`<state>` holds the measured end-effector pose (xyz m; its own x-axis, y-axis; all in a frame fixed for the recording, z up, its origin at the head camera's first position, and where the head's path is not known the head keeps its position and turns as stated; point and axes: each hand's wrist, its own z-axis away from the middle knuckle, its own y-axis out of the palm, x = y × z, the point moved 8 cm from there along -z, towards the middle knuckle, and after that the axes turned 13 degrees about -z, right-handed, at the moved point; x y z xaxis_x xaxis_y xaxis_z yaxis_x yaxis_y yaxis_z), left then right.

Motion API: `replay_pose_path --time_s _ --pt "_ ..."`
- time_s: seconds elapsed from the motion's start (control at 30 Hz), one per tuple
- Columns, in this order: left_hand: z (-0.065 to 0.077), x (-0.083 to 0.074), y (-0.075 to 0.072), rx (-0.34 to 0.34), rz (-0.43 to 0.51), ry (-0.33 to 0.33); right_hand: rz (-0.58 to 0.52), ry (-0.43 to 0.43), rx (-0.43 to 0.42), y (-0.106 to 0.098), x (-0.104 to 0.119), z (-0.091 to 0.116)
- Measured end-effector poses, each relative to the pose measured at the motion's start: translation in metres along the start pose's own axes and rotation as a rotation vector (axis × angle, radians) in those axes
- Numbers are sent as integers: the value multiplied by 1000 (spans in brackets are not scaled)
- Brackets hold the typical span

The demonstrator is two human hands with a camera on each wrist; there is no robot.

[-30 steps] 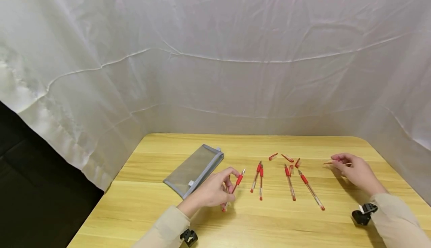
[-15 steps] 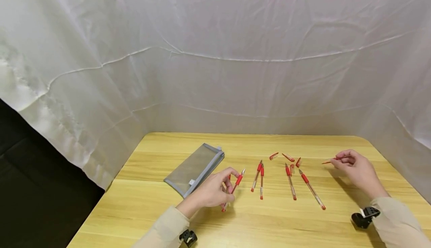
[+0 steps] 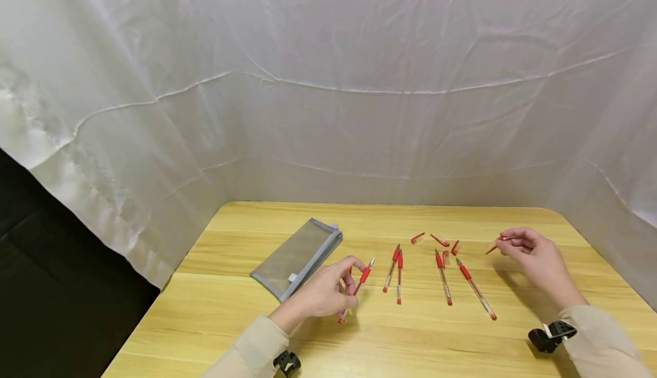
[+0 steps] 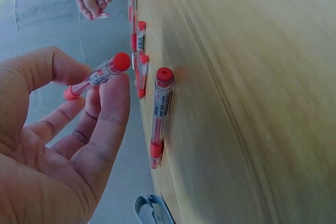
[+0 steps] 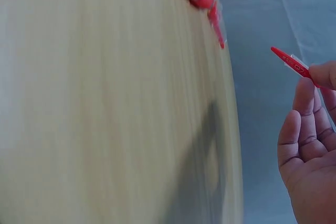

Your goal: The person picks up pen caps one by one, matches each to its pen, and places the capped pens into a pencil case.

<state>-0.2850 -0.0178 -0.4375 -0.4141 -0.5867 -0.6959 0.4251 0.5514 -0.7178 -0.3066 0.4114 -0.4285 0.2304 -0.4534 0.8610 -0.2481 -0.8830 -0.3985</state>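
Observation:
My left hand (image 3: 324, 289) pinches an uncapped red gel pen (image 3: 365, 274) between thumb and fingers, its metal tip pointing up and away. In the left wrist view, the red end of that pen (image 4: 107, 72) faces the camera, and another red pen (image 4: 161, 111) lies on the table just beside the hand. On the right side, my right hand (image 3: 536, 258) holds a red pen cap (image 5: 296, 66) by its end, between thumb and fingertips, above the table. The cap's narrow end points left in the head view. Between the hands lie several uncapped red pens (image 3: 477, 291).
Several loose red caps (image 3: 439, 240) lie behind the pens. A grey mesh zip pouch (image 3: 295, 258) lies flat left of the pens, partly behind my left hand. Light cloth (image 3: 359, 138) hangs around the back and sides of the wooden table (image 3: 410, 344).
My right hand has shifted slightly left, and the cap's free end now tilts further down toward the table. My left hand with its pen stays nearly still.

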Motion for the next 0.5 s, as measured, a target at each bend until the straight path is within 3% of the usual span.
replay_pose_path --time_s 0.5 --pt "1 -1 -1 -2 -25 28 -117 -57 46 33 38 5"
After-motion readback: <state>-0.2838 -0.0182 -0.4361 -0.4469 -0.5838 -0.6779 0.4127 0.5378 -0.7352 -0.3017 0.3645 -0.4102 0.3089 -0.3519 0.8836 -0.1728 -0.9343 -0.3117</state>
